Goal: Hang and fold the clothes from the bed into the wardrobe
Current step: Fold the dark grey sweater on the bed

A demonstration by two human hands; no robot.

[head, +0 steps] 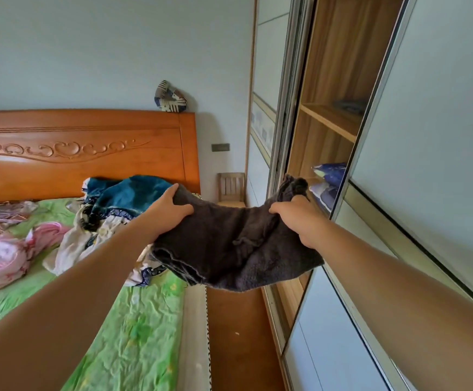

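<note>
A dark grey folded garment hangs in the air between the bed and the wardrobe, held by both hands. My left hand grips its left upper edge. My right hand grips its right upper corner, close to the open wardrobe. On the green bedsheet lie a teal garment, a white patterned pile and pink clothes. Folded blue items sit on a wardrobe shelf just beyond my right hand.
A wooden headboard stands behind the bed. Hangers lie at the bed's left. A small wooden chair stands by the far wall. A narrow floor strip runs between bed and sliding wardrobe door.
</note>
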